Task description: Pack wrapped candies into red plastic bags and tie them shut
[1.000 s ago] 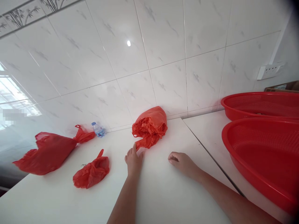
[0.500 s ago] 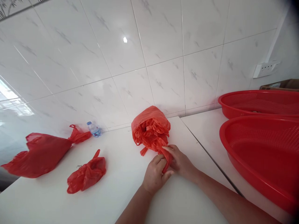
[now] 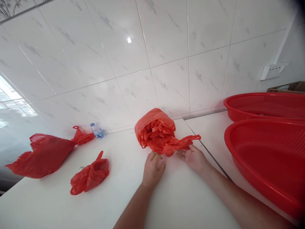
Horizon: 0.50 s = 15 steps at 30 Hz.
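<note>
A bundle of crumpled red plastic bags (image 3: 156, 122) sits against the tiled wall in the middle of the head view. From its front a loose bag end (image 3: 183, 143) stretches to the right. Under and against that end is my right hand (image 3: 196, 159), palm up, fingers apart and not closed round the plastic. My left hand (image 3: 152, 168) is just in front of the bundle's lower edge, with fingers loosely curved, thumb apart and nothing visible in it. Whether its fingertips touch the plastic is hard to tell.
On the left of the white table (image 3: 114, 197) lie a small red bag (image 3: 90, 178), a larger full red bag (image 3: 49, 156) and a knotted red bag (image 3: 82, 136). A water bottle (image 3: 97, 131) leans by the wall. Red perforated baskets (image 3: 259, 159) stand at right.
Both hands have come off the twisted bag end and moved apart, the right one going right. The end that hung toward me now lies stretched to the right.
</note>
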Available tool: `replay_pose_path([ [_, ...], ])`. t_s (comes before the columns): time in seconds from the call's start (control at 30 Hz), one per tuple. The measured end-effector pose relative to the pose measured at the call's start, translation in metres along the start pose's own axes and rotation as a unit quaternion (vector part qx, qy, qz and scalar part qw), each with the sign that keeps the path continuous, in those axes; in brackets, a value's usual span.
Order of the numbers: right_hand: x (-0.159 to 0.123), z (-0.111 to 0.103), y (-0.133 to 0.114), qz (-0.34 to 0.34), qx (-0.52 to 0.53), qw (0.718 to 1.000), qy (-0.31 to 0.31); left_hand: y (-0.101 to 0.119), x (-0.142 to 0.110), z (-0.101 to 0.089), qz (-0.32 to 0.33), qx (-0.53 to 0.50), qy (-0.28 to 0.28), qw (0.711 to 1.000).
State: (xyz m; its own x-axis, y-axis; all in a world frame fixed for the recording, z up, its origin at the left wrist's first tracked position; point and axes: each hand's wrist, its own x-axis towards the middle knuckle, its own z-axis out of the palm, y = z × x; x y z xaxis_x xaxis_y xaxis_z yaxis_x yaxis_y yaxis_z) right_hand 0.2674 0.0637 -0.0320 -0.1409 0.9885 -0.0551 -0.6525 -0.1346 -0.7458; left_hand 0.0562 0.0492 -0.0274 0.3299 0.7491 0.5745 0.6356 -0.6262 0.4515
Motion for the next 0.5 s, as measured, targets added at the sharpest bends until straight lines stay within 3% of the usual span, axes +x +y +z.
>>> replay_pose_path([
  [0.1,-0.002,0.002,-0.001,0.002,-0.012,1.0,-0.003,0.012,0.002,0.003,0.089,0.006,-0.106,0.99],
  [0.2,-0.004,0.006,0.001,0.003,0.005,1.0,-0.017,0.021,0.007,0.004,0.094,0.031,-0.16,0.982],
  [0.37,-0.006,0.008,0.002,0.003,-0.001,1.0,-0.006,0.015,0.015,0.011,0.044,0.044,-0.161,0.985],
  [0.5,-0.009,0.008,0.002,-0.001,-0.025,1.0,-0.014,0.0,0.025,0.021,-0.048,0.024,-0.074,0.996],
])
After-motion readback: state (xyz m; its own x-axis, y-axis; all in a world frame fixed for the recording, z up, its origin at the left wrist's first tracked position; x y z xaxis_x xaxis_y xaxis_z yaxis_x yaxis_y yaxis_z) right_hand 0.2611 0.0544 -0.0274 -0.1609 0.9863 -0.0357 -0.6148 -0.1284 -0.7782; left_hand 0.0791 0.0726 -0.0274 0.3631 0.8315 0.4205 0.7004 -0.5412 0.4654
